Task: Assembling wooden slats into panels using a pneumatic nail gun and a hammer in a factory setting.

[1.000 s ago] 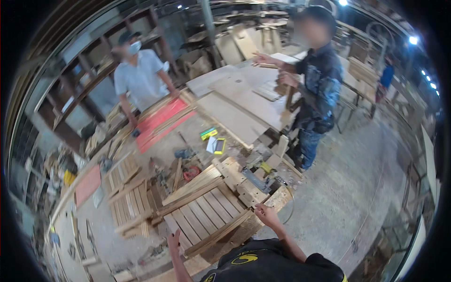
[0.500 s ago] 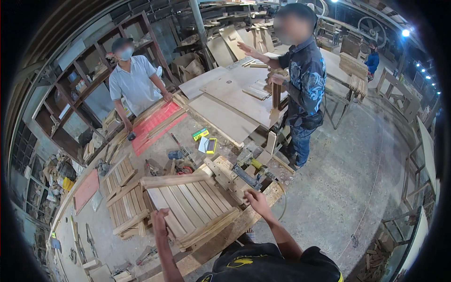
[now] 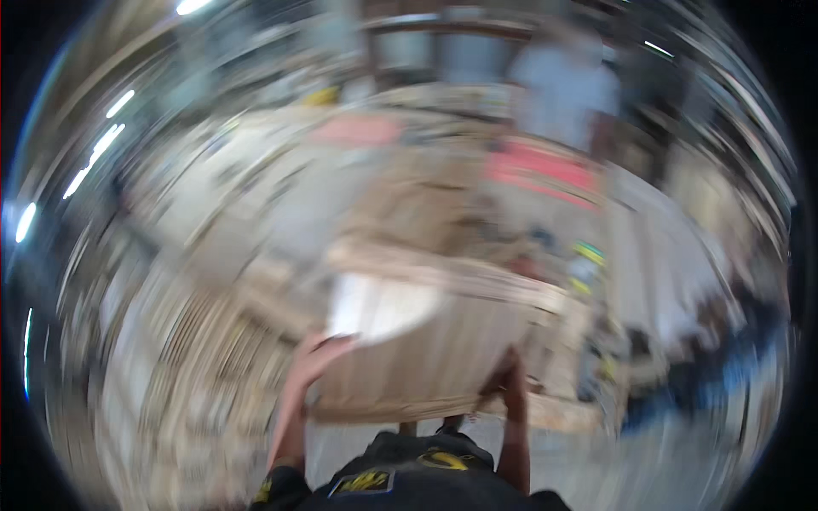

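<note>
Before me lies a slatted wooden frame (image 3: 409,375), with a thick wooden bar (image 3: 443,277) along its far side. A bright patch of light falls on its left part. My left hand (image 3: 322,356) grips the frame's left edge, fingers over the top. At the near right corner, my right hand (image 3: 509,376) is closed on the frame's edge, its fingers dark and partly smeared. Strong motion blur hides the finer detail of the joints and slats.
Beyond the frame sits another slatted wooden piece (image 3: 417,200). A red sheet (image 3: 545,170) lies near a person in a light shirt (image 3: 564,89). Blurred tools and a yellow-green box (image 3: 588,254) are to the right. Many stacked wooden pieces (image 3: 196,332) show at left.
My view has swung left and blurred. Both hands, earlier apart from the slatted frame or just beside it, are now on its left edge and near right corner.
</note>
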`<state>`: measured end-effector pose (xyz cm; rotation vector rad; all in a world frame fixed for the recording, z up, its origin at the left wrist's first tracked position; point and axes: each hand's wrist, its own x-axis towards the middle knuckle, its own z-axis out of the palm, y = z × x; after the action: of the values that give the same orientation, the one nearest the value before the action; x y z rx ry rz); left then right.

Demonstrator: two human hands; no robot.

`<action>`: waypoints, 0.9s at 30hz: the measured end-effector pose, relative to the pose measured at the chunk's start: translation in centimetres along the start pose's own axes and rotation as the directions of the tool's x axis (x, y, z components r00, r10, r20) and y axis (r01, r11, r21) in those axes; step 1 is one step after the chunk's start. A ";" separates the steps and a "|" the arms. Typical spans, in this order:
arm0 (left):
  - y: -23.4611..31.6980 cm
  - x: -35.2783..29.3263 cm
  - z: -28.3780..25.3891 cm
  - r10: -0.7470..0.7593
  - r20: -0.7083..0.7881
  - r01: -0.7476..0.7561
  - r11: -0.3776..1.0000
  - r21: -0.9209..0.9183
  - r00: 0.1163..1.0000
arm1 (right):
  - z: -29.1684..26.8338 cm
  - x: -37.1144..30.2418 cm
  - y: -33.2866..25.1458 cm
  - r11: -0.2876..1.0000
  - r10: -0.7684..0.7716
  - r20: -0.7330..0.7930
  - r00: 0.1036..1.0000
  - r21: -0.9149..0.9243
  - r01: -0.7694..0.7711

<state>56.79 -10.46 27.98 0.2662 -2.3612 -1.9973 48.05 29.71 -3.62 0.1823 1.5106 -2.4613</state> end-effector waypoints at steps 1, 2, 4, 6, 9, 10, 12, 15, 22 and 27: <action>-2.3 -2.0 -2.9 0.013 0.004 -0.013 0.986 0.166 1.000 | 10.9 -4.3 -6.3 0.990 0.141 -0.160 0.977 -0.004 -0.144; -2.0 -2.7 -3.1 0.125 0.051 -0.129 0.987 0.097 0.991 | 1.9 -2.3 1.5 0.996 0.085 -0.027 0.996 0.019 -0.084; -5.5 -8.4 -9.1 -0.029 -0.095 0.057 0.949 0.311 0.995 | 13.1 -3.4 1.1 0.998 0.019 -0.001 1.000 -0.052 -0.019; -7.9 -14.7 -14.0 -0.147 -0.208 0.223 0.884 0.411 0.967 | 19.5 -5.2 2.6 0.954 0.030 -0.042 0.999 -0.297 -0.041; -9.1 -21.5 -14.1 -0.054 -0.523 0.199 0.954 0.225 0.850 | 25.6 -6.1 2.0 0.706 0.133 0.140 0.981 -0.708 0.005; -9.9 -23.5 -14.8 -0.051 -0.608 0.121 0.990 0.074 0.792 | 29.1 -7.1 2.3 0.690 0.142 0.159 0.977 -0.724 0.018; -10.3 -26.6 -16.2 -0.012 -0.765 -0.041 0.998 -0.051 0.644 | 35.8 -9.0 2.9 0.825 0.096 0.071 0.993 -0.563 -0.040; -12.0 -30.6 -19.2 -0.108 -0.886 -0.088 0.982 -0.165 0.451 | 39.1 -5.7 5.0 0.719 -0.030 0.719 0.694 -0.467 0.515; -13.4 -36.4 -25.5 -0.188 -0.981 -0.461 0.866 -0.193 0.057 | 65.4 -10.7 4.3 0.755 0.052 0.802 0.596 -0.422 0.503; -13.2 -38.6 -32.0 -0.339 -0.915 -0.685 0.721 -0.104 -0.218 | 86.0 -14.3 8.7 0.590 -0.004 0.973 0.232 -0.184 0.786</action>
<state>100.65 -37.74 23.67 0.8941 -0.4084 -1.1613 66.10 -48.54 31.42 -1.7522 1.7494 -1.3654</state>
